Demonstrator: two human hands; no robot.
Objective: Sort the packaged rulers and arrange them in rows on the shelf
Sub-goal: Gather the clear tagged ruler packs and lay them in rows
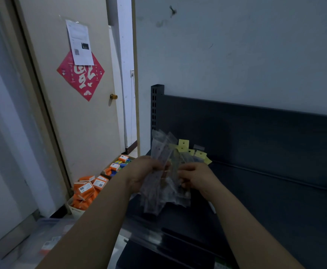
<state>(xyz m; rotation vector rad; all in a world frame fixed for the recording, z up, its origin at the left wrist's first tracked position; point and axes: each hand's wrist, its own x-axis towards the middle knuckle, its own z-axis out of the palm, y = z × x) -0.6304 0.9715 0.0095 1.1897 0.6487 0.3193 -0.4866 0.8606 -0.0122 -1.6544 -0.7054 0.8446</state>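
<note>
Clear plastic packs of packaged rulers (164,171) fan out between my hands at mid-frame, above the dark shelf (265,191). Their long axes run upward, with the hang-tabs pointing at the shelf's back. My left hand (143,171) curls round the bundle and my right hand (196,177) pinches its right edge, both equally near.

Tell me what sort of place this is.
Probably a stationery shop's stockroom: a dark metal retail shelf against the wall, packaged rulers held in the left hand and right hand, and orange boxes heaped beside a door.
</note>
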